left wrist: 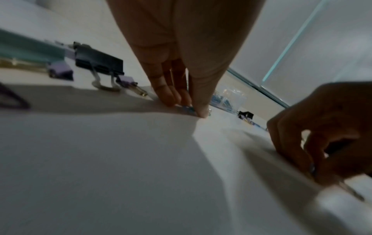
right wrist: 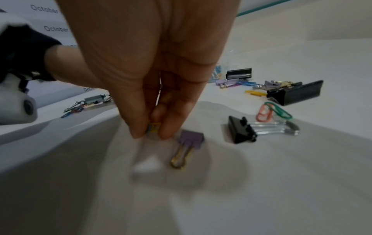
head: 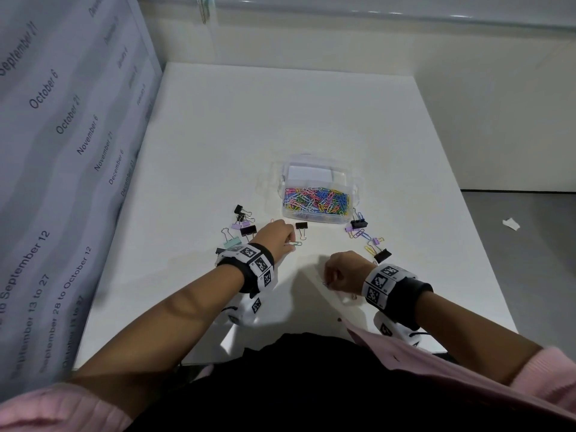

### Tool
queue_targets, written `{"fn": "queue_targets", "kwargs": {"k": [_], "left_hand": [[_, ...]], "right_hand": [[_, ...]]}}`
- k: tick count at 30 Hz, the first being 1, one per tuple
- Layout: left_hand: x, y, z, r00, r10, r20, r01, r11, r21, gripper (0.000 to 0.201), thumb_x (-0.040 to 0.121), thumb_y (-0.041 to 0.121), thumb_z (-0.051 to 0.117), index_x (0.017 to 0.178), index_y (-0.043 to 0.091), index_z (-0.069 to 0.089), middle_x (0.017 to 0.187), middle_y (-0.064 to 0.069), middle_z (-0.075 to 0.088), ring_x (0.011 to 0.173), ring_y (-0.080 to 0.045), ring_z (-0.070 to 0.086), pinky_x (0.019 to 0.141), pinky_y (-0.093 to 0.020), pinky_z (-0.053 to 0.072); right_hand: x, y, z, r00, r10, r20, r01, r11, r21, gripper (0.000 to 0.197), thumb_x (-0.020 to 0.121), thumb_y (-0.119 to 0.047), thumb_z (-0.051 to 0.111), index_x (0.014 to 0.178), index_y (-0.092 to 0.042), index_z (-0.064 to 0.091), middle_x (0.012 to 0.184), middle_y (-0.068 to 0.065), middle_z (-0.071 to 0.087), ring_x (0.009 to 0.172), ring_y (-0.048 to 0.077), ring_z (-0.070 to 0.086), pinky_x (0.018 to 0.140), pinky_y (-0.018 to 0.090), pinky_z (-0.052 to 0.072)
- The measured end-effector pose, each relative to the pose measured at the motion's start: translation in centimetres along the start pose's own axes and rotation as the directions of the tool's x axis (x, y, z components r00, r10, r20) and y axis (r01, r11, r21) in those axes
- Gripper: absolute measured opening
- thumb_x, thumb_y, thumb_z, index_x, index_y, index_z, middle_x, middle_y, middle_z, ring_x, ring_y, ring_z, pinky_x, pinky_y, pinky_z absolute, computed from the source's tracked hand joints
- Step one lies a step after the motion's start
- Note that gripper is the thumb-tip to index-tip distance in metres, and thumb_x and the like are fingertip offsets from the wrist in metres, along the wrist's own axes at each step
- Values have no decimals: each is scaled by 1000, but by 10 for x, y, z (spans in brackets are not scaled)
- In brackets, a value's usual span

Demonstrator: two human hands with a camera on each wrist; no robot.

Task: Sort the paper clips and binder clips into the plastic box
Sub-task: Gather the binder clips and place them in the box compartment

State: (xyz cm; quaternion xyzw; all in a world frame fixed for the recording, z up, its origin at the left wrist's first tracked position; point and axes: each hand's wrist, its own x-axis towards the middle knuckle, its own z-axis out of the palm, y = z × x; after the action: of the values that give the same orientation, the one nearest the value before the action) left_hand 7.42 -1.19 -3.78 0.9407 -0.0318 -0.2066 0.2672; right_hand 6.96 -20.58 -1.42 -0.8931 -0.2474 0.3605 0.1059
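Note:
A clear plastic box (head: 355,194) stands mid-table, its near compartment full of coloured paper clips (head: 316,199). My left hand (head: 290,241) is in front of the box, fingertips down on the table, pinching a bluish paper clip (left wrist: 186,108). My right hand (head: 327,280) is nearer to me. Its thumb and a finger pinch small yellow and blue paper clips (right wrist: 154,127) just above the table. A purple binder clip (right wrist: 190,139) lies right beside those fingertips, and a black binder clip (right wrist: 241,130) lies further right.
Black, purple and mint binder clips (head: 244,227) lie scattered left of the box, one black clip (head: 301,226) by my left hand. More binder clips and paper clips (head: 364,235) trail right of the box. A printed calendar sheet (head: 62,151) walls the left side.

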Motion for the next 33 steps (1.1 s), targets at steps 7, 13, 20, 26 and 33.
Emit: {"fn": "queue_targets", "kwargs": {"k": [7,13,20,26,33], "left_hand": [[-5,-2,1,1000,22,-19,-19,991,131,21,91,8,41,95,-1,59,104,-18,56,96,-33,55,86,-37,42],[-9,-5,6,999,35,6,-36,993,112,17,91,8,41,95,3,57,104,-15,56,93,-33,57,81,-38,44],[-12,-10,-17,971,-27,-238,9,997,-74,11,92,9,39,98,10,48,94,-12,62,84,-29,60,77,-41,49],[2,-26,-38,958,-210,-197,179,970,-163,25,84,-2,43,94,7,64,94,-10,56,94,-32,59,80,-34,45],[12,-23,-28,973,-200,-112,192,978,-79,21,83,20,62,99,7,63,100,-12,58,99,-30,59,87,-38,49]], "right_hand": [[1,0,-4,998,-34,-44,34,999,2,10,75,-13,64,84,-9,67,89,10,72,85,25,64,75,25,46],[22,-2,-50,970,-3,-243,21,997,72,17,76,-2,51,73,-18,57,77,2,65,71,18,57,65,22,46],[40,-11,-92,875,24,-484,52,988,143,14,75,-9,64,88,-13,59,83,5,57,71,19,50,67,29,45],[48,-38,-40,979,-134,-156,130,991,-34,24,80,-12,59,103,-12,62,98,6,60,85,18,50,78,28,41],[54,-44,-1,991,-56,-118,55,998,-16,20,84,-15,57,103,-8,57,110,14,53,102,29,52,86,31,39]]}}
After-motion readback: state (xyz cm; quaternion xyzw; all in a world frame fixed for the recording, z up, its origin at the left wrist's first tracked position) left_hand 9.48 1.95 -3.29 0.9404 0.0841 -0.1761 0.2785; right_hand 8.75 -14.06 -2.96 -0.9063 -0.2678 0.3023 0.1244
